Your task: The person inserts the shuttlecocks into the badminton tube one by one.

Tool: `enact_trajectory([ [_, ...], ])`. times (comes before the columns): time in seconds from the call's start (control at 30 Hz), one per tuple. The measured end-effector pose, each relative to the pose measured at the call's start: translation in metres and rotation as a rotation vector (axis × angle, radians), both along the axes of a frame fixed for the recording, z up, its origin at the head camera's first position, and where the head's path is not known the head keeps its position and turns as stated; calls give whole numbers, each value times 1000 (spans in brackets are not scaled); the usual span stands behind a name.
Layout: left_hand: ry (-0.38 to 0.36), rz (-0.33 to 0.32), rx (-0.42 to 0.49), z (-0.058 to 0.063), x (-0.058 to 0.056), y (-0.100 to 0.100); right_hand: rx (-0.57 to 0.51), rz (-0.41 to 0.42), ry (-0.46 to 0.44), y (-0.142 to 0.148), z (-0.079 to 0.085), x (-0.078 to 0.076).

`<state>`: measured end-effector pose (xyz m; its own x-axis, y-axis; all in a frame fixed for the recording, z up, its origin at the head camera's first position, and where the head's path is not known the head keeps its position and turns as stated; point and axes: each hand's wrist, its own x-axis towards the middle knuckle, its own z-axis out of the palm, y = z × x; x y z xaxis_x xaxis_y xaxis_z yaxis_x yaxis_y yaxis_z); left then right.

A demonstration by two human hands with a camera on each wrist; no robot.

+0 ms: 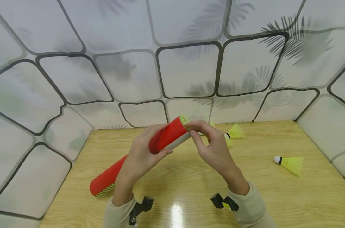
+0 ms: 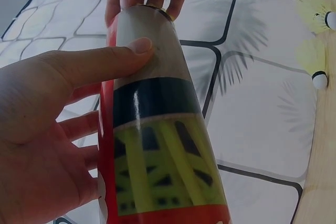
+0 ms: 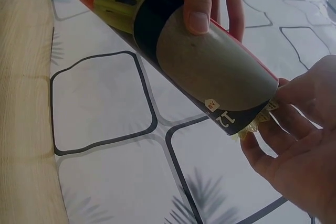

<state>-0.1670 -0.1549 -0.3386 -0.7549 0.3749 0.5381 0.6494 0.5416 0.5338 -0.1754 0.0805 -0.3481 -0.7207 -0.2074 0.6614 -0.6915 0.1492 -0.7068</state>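
A red, white and green shuttlecock tube (image 1: 169, 134) slants up to the right over the table. My left hand (image 1: 139, 155) grips it around the middle, thumb along the pale panel (image 2: 157, 51) in the left wrist view. At the tube's upper mouth, my right hand (image 1: 213, 147) pinches the jagged yellow skirt edge of a shuttlecock (image 3: 253, 126) that pokes slightly out. The rest of that shuttlecock is hidden inside the tube. In the right wrist view, the right hand's fingers (image 3: 286, 124) curl about the rim.
On the wooden table (image 1: 275, 196), one yellow shuttlecock (image 1: 292, 164) lies at the right. More lie near the back edge, including a shuttlecock (image 1: 236, 131) partly behind my right hand. A patterned white cloth backdrop (image 1: 189, 69) rises behind and at both sides.
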Motion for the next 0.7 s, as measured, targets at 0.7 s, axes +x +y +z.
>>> enact_trajectory([
  [0.7,15,-9,15,1,1,-2,12,140,-46,2,-4,-4],
])
